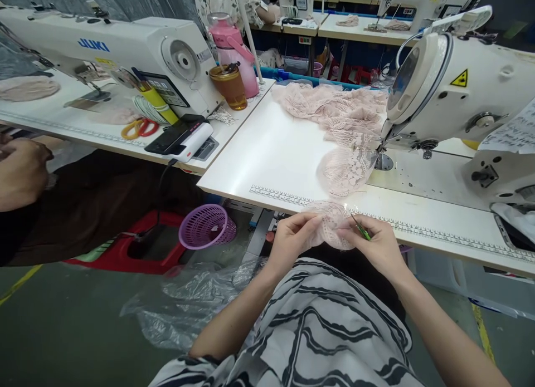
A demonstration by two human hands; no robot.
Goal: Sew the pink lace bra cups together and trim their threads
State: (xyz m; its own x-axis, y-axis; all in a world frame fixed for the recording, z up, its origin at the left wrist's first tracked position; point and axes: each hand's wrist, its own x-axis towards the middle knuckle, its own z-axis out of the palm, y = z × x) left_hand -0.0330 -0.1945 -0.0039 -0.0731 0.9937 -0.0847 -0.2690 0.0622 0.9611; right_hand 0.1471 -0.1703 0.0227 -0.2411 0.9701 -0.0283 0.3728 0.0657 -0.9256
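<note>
White table (267, 158), both hands (291, 239) (381, 246) pinching lace (330, 231)

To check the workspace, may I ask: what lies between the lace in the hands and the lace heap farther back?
In the head view, a round lace piece lies on the tabletop between the held lace and the lace heap.

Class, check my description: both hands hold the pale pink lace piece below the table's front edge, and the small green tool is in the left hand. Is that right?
Not quite: the head view shows the small green tool in the right hand, not the left hand.
</note>
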